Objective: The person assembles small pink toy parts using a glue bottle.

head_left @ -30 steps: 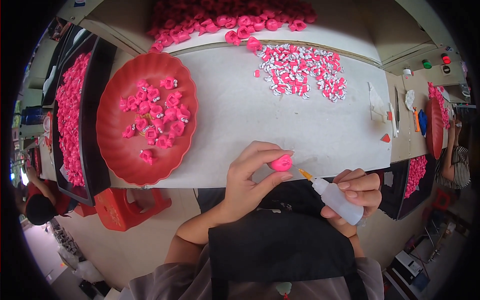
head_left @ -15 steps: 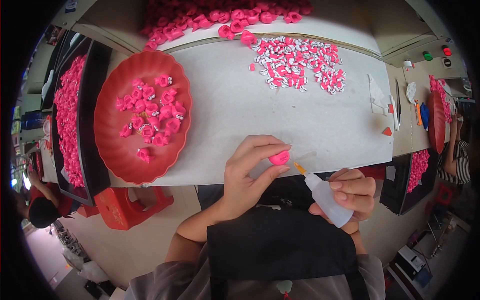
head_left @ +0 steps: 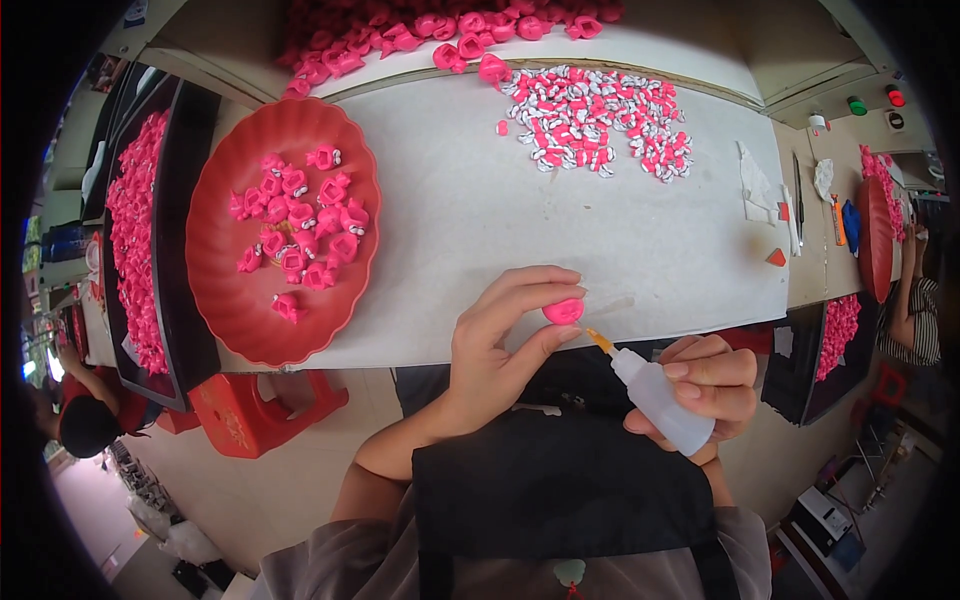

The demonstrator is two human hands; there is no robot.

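Between thumb and fingers, my left hand [head_left: 505, 335] pinches a small round pink plastic piece [head_left: 563, 311] above the table's near edge. My right hand [head_left: 708, 388] is wrapped round a white squeeze bottle [head_left: 668, 400]. Its thin tip with an amber base [head_left: 600, 342] points up and left, close to the pink piece; whether they touch I cannot tell. At the far side lies a spread of small pink-and-white parts [head_left: 590, 115]. A scalloped red tray [head_left: 225, 300] on the left holds several pink figures with white bits on them.
Many pink pieces [head_left: 400, 38] are heaped on a shelf at the back. Dark bins of pink parts stand at the left [head_left: 140, 240] and right [head_left: 838, 335]. Tissue [head_left: 755, 185] and tools lie on the right. A red stool [head_left: 245, 415] is below left; other people sit on both sides.
The bottle and my right hand have shifted slightly right and down. The pink piece has turned and moved a little up in my left fingers.
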